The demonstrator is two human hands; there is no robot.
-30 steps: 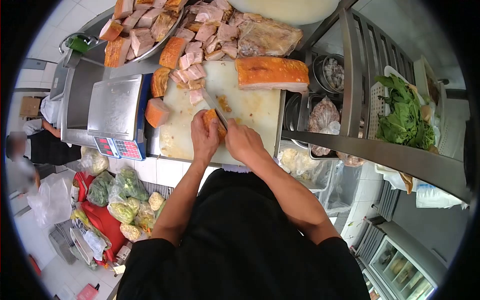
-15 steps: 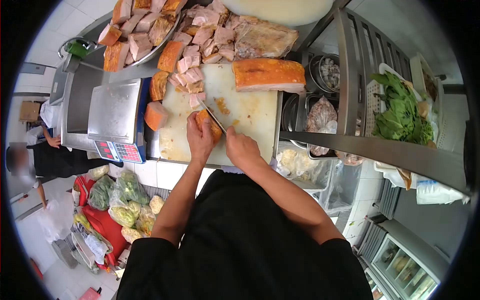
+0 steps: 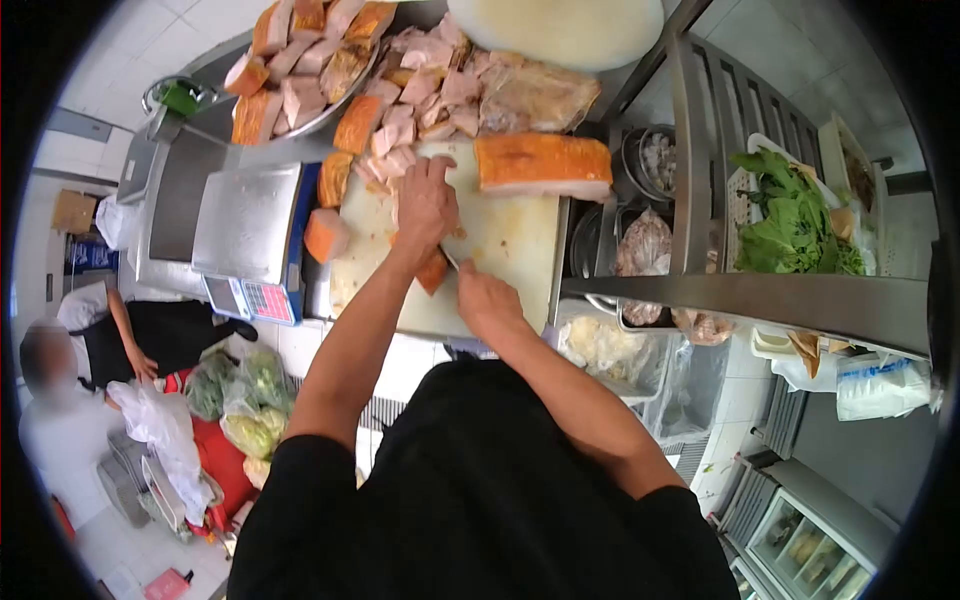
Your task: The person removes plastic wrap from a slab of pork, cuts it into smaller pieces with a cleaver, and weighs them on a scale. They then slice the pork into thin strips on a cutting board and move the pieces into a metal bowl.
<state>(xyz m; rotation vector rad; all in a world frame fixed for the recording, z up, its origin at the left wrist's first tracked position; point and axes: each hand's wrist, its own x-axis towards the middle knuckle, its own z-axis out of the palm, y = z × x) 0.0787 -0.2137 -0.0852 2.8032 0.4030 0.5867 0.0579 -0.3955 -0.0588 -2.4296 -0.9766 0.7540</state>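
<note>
My right hand (image 3: 488, 300) grips a knife, its blade (image 3: 450, 257) beside a small piece of roast pork (image 3: 432, 272) with orange-brown skin on the white cutting board (image 3: 510, 235). My left hand (image 3: 428, 205) reaches across the board to the cut chunks of pork (image 3: 392, 162), its fingers curled downward; whatever they hold is hidden beneath them. A long slab of roast pork (image 3: 543, 162) lies at the board's far right. More pork blocks (image 3: 326, 236) sit along the left edge.
A digital scale (image 3: 247, 225) stands left of the board, near a metal basin (image 3: 185, 190). Behind are a tray heaped with pork (image 3: 300, 100) and a large pale board (image 3: 560, 25). Metal shelving (image 3: 690, 150) borders the right. Another person (image 3: 125, 335) bends over bagged vegetables (image 3: 255, 425) at left.
My left hand has left the small pork piece and moved away from me to the cut chunks. My right hand keeps the knife low by the piece. The other person has come closer to the bags.
</note>
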